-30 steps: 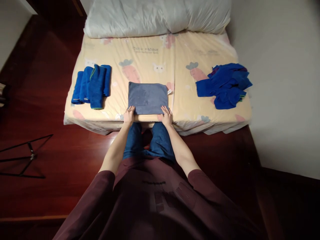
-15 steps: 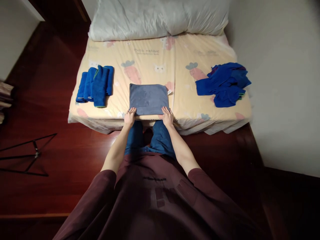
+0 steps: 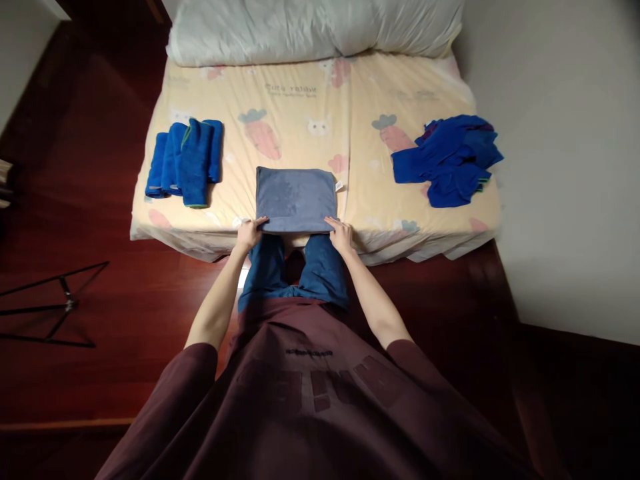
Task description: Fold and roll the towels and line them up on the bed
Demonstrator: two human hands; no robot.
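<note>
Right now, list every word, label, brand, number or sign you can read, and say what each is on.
None reads with certainty.
Patterned sheet: dark printed lettering near the top, too blurred to quote; a second, fainter print to its right, also unreadable.
Grey-blue cloth: white tag at its right edge, too small to read.
Maroon shirt: dark lettering across the front, too blurred to read.

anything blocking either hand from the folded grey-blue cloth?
Nothing visible. The left hand and right hand both touch the cloth at its near corners. The blue bundles lie apart on the left, the loose blue heap apart on the right; neither is between.
</note>
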